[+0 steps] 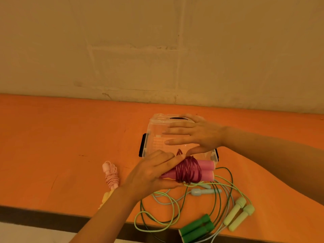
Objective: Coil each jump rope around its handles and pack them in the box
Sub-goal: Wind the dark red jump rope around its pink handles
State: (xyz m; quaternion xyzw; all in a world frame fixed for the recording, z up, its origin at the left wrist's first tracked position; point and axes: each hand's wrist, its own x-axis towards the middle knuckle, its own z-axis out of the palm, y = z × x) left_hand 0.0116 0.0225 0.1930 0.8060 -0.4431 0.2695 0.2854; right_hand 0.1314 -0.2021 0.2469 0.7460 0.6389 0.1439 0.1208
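While the left hand is pinching the coiled pink rope at the box's near edge, the right hand, fingers straight, is pressing the lid, which needs lifting before packing.

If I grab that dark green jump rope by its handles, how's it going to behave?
The dark green jump rope lies uncoiled, its thin cord looping loosely among the other ropes' cords, so the cord will likely trail limp and may drag the light green rope with it. Its handles look like stiff cylinders, probably light and apt to roll.
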